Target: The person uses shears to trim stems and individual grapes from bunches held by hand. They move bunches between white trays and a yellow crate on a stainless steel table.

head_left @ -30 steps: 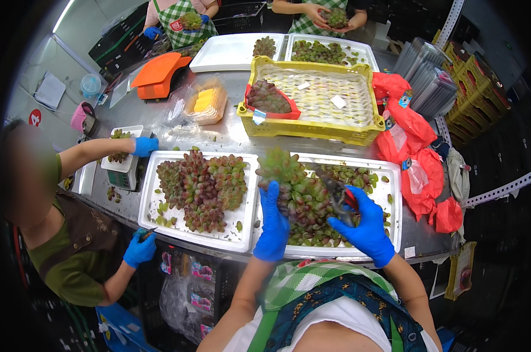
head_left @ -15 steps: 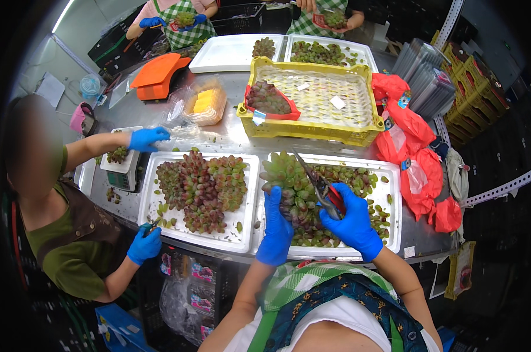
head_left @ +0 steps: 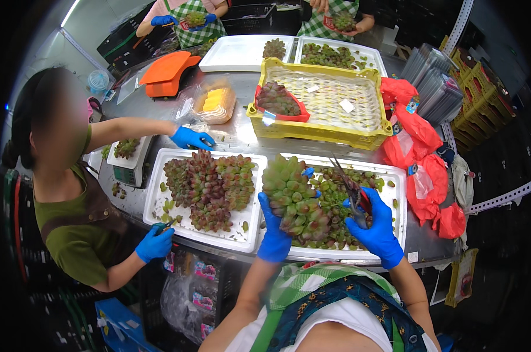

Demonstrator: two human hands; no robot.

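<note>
A large bunch of green and reddish grapes point(head_left: 290, 185) rests in my left hand point(head_left: 274, 234), which is gloved in blue and curls round it from behind; some fingertips show at its right side. In my right hand point(head_left: 380, 232), also gloved, is a pair of scissors point(head_left: 350, 189) with red on the handles. The blades point up and away, right of the bunch and apart from it. Below both hands lies a white tray point(head_left: 401, 226) strewn with many loose grapes point(head_left: 336, 234).
Left of it, another white tray point(head_left: 151, 202) holds grape bunches point(head_left: 209, 185). A co-worker's gloved hands point(head_left: 155, 243) are beside it, one with snips. Beyond stand a yellow crate point(head_left: 318, 138), a scale point(head_left: 127, 173) and a plastic box point(head_left: 218, 102). Red bags point(head_left: 427, 182) lie at right.
The scissors and my right hand have drawn away to the right from the bunch. The bunch has turned in my left hand. The co-worker's far hand has reached further right.
</note>
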